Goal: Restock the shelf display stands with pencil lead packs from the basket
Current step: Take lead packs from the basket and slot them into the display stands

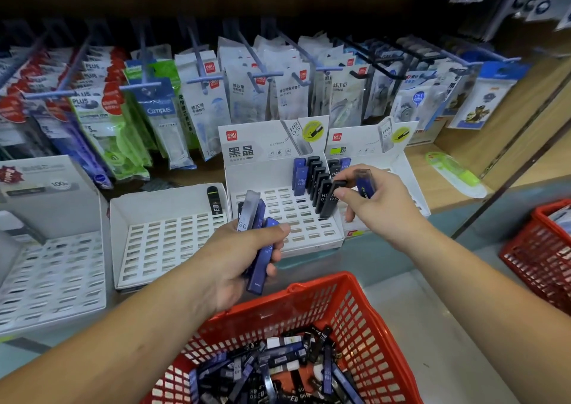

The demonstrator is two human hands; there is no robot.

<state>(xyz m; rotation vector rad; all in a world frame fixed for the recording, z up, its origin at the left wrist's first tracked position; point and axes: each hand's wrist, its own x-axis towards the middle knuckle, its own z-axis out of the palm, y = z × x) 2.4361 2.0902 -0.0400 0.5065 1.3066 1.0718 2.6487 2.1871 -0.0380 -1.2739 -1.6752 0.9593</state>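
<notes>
Centre of frame: white display stand (287, 212) with a slotted grid, sitting on the shelf (457, 193). A row of black and blue packs stands upright in its right-hand slots. Most slots to the left show no pack.

Right hand (377, 205), right of centre: thumb and forefinger pinch the top end of a black pack (330, 201) at the near end of that row. The pack is tilted with its lower end at the grid; whether it is seated in a slot cannot be told. The other fingers curl round a blue pack (366, 184).

Left hand (244, 261), centre left, just above the basket rim: closed round a bundle of packs (258, 236), blue plus one clear, fanning up out of the fist.

Red basket (352, 295), bottom centre: a loose heap of lead packs (278, 369), black, blue and a few pale, lying every way.

Handling, judged: small stiff plastic cases, light and smooth-sided, likely slippery when bunched. The leads inside are probably brittle, so no dropping or forcing. The best hold looks like a pinch on the upper end, leaving the lower end free to find its slot.

Left of the stand: a second stand (167, 239), with one black pack in its far right corner. Hanging packets (210, 94) fill the upper frame.
</notes>
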